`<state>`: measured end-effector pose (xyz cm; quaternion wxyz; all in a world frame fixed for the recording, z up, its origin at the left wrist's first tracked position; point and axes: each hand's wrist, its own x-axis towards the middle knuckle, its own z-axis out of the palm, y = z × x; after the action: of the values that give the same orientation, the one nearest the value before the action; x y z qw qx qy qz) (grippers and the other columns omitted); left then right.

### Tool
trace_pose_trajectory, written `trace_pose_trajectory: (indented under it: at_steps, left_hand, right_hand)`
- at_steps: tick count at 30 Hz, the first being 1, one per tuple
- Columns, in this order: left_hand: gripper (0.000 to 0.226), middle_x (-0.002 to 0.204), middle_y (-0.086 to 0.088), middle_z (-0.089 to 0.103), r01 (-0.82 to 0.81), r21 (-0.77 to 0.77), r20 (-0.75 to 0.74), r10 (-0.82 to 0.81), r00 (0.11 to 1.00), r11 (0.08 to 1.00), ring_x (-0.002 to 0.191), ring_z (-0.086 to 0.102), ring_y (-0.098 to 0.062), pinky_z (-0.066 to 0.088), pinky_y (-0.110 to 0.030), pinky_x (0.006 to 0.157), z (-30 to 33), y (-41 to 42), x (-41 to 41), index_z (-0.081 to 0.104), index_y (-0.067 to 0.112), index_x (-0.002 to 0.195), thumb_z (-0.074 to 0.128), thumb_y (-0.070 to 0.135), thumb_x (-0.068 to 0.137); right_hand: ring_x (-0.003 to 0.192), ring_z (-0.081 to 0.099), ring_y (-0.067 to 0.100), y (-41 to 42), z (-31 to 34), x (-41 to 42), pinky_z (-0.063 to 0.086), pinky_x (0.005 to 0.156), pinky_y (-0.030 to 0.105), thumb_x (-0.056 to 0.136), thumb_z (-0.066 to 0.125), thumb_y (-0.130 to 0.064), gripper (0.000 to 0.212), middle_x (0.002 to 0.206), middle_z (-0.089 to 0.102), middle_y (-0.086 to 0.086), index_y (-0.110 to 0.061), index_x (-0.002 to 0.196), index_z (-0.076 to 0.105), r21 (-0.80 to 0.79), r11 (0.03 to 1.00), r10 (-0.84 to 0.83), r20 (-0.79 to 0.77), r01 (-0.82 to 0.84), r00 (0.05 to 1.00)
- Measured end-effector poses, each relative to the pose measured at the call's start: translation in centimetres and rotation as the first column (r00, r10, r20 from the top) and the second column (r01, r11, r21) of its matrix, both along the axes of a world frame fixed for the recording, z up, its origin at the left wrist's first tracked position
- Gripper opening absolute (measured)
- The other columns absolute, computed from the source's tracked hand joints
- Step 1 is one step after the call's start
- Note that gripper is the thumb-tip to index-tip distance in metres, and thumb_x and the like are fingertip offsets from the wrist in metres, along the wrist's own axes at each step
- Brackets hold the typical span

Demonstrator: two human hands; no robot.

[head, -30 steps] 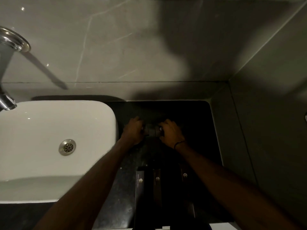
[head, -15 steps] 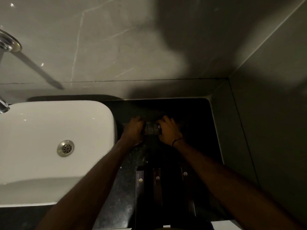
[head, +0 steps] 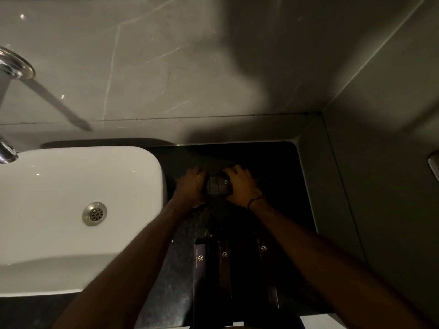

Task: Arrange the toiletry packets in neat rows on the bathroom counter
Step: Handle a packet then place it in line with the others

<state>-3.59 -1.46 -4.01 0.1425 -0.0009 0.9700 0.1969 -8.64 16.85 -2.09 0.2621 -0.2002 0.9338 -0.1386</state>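
Observation:
A small dark toiletry packet [head: 218, 188] with a pale logo lies toward the back of the black counter [head: 285, 186]. My left hand [head: 191, 186] presses against its left side and my right hand [head: 240, 187] against its right side, fingers curled over it. Nearer to me, three long dark packets lie side by side lengthwise: a left packet [head: 200, 269], a middle packet [head: 224, 267] and a right packet [head: 264, 260], each with a small logo near its far end. The dim light hides their edges.
A white basin [head: 59, 233] with a metal drain [head: 94, 213] fills the left side, touching the counter strip. A chrome tap [head: 9, 115] hangs at the far left. Grey tiled walls close the back and right; a pale object [head: 434, 163] juts out at the right edge.
Both hands stay on the small packet and have shifted slightly toward the back wall. The view has moved a little; the three long packets lie as before.

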Motion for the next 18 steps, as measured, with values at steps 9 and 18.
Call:
trace_pose_trajectory:
  at_steps: [9,18]
  left_hand:
    - [0.075,0.129,-0.017,0.049,0.047,0.166,-0.124,-0.027,0.992,0.985,0.114,0.049,-0.036,0.048,-0.044,0.094,0.8,6.9,-3.0,0.047,0.009,0.131,0.079,0.031,0.067]
    - [0.057,0.129,-0.022,0.053,-0.098,0.369,0.014,0.100,0.995,0.924,0.115,0.055,-0.037,0.047,-0.043,0.100,-0.9,15.9,-4.5,0.056,0.005,0.128,0.076,0.020,0.077]
  right_hand:
    - [0.139,0.036,0.036,12.7,2.0,-2.5,0.038,0.111,0.054,0.064,0.085,-0.023,0.109,0.154,0.033,0.013,-0.025,0.153,0.022,-0.075,0.937,-0.346,-0.101,0.340,0.933]
    - [0.112,0.062,0.032,13.7,-2.4,-2.9,0.053,0.096,0.039,0.074,0.077,-0.009,0.057,0.125,0.062,0.014,-0.015,0.128,0.059,-0.226,0.865,-0.447,0.055,0.447,0.893]
